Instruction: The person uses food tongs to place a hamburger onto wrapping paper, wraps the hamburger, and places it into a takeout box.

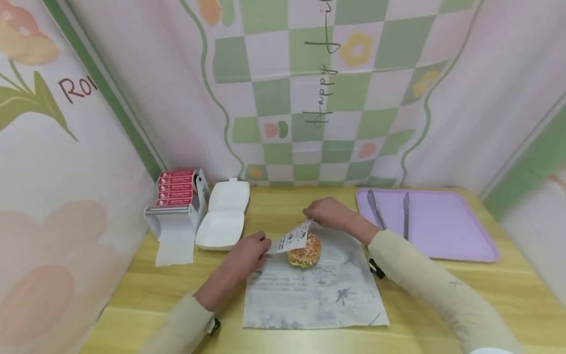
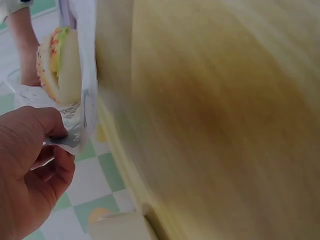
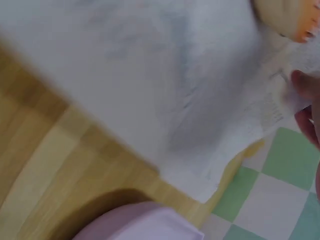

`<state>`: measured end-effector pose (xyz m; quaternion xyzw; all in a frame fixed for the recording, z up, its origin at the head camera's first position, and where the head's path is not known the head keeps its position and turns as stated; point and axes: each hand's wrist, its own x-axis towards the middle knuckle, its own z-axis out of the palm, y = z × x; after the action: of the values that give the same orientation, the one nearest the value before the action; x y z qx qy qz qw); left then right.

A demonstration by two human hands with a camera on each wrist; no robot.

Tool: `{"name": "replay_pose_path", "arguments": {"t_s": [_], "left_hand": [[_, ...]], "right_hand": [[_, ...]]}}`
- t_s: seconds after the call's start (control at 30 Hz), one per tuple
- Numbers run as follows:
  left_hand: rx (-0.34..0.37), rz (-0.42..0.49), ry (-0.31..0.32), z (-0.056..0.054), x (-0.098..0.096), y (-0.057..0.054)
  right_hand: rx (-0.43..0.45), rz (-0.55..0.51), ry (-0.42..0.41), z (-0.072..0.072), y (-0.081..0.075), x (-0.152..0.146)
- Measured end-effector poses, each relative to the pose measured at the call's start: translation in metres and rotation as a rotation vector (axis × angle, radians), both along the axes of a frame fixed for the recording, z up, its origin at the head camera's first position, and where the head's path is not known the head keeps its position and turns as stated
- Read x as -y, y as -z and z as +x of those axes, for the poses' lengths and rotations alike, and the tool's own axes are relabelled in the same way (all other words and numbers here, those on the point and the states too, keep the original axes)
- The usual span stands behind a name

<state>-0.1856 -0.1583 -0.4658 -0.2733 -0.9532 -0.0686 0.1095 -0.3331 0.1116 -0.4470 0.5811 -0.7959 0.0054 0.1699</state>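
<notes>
A seeded-bun burger with lettuce showing sits on a sheet of newsprint-patterned wrapping paper on the table. My left hand pinches the far left part of the paper between thumb and fingers, as the left wrist view shows. With my right hand I pinch the paper's far edge, behind the burger. Between both hands that edge is lifted and folded over toward the burger, covering part of its far left side. In the right wrist view the right hand is partly cut off by the frame.
A white clamshell box lies opened at the back left, beside a dispenser with a roll of red labels. On the right is a purple tray bearing tongs. A patterned curtain hangs behind the wooden table.
</notes>
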Motion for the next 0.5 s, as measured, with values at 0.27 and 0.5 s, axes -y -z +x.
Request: {"name": "replay_pose_path", "arguments": {"t_s": [0.27,0.5], "left_hand": [[-0.031,-0.192,0.086,-0.002,-0.006,0.004],[0.006,-0.134,0.249,-0.004,-0.008,-0.003]], "right_hand": [[-0.217,0.120,-0.049,0.001,0.019,0.001],[-0.255,0.141,-0.024,0.004,0.017,0.009]]}}
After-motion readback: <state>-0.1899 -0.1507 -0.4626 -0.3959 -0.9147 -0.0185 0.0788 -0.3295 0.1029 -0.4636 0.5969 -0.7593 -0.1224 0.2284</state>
